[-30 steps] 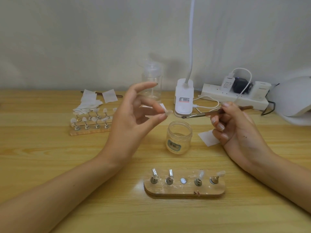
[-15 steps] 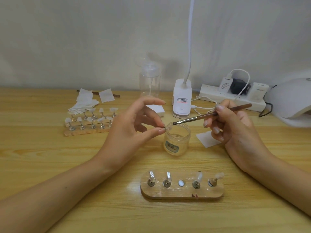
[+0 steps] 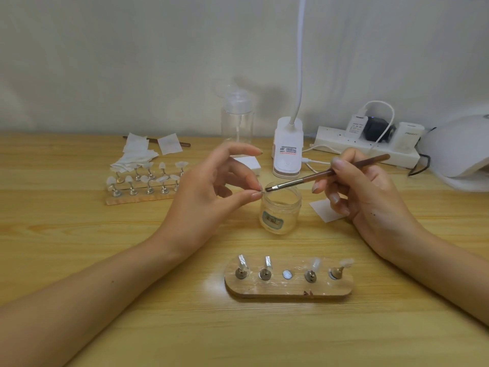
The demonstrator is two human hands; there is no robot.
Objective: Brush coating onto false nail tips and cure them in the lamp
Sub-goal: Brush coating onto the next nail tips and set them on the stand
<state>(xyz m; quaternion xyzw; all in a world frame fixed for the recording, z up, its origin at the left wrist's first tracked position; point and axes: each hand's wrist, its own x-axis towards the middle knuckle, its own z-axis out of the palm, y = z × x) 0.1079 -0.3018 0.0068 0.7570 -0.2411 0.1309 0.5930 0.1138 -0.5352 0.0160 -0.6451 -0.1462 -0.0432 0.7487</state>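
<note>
Both hands have come down since a second ago and now meet over the mouth of the jar. The left hand pinches a small clear nail tip between thumb and a fingertip, index finger lifted, just above the jar's left rim. The right hand holds the brush like a pen. Its bristles reach the nail tip, but I cannot tell whether they touch, and its handle slants up to the right of the jar.

In front of the jar, a strip of bare wood separates it from the near stand, whose two right clips carry tips. Well left of the jar stands a second stand full of tips, with wipes behind it. A paper square lies just right of the jar. Behind the jar are a clip lamp, a pump bottle and a power strip. Far right of the jar, the white curing lamp meets the frame edge. Everything rests on a wooden table against a pale wall.
</note>
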